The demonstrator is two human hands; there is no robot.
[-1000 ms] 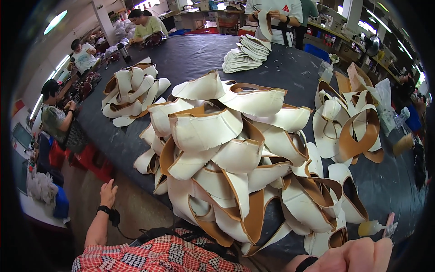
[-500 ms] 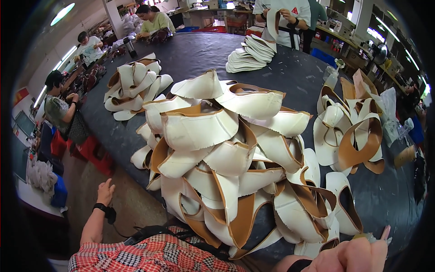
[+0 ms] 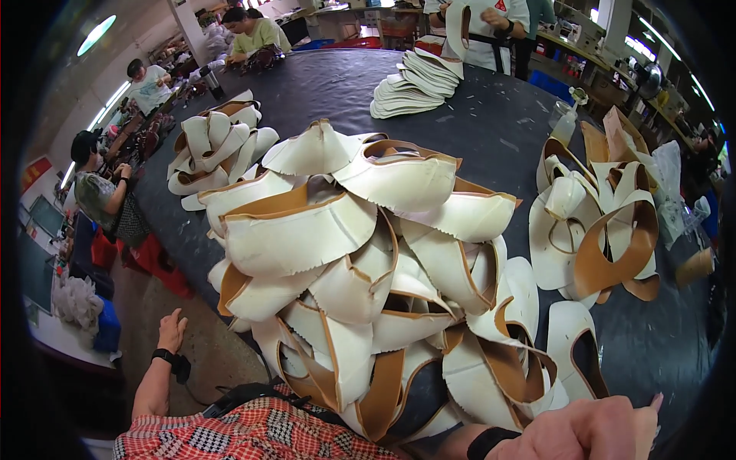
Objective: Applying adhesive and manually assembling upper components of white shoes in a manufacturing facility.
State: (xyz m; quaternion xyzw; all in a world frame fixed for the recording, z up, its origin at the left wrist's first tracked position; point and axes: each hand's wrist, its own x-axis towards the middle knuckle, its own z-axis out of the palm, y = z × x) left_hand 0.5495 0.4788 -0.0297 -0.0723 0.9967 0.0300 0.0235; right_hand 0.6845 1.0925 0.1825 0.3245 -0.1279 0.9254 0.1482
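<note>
A large heap of white shoe-upper pieces (image 3: 299,236) with tan linings lies on the dark round table (image 3: 322,84) in front of me. My left hand (image 3: 172,331) hangs off the table's left edge, above the floor, fingers loosely apart and nothing in them. At the lower right, my right hand (image 3: 586,431) is curled close to the heap's near right side, one fingertip poking out beyond it. Whatever its fingers hold is hidden behind the back of the hand. Just beyond it lies a single white upper piece (image 3: 562,337).
Smaller piles of uppers lie at the far left (image 3: 211,149) and at the right (image 3: 563,230). Across the table, a person (image 3: 491,31) holds a curved piece above a fanned stack (image 3: 418,84). A clear bottle (image 3: 565,124) and plastic bag (image 3: 668,188) stand at the right.
The near heap appears further left and closer in view. My right hand has shifted slightly, and a clear item beside it no longer shows. The person opposite has lowered the piece toward the stack.
</note>
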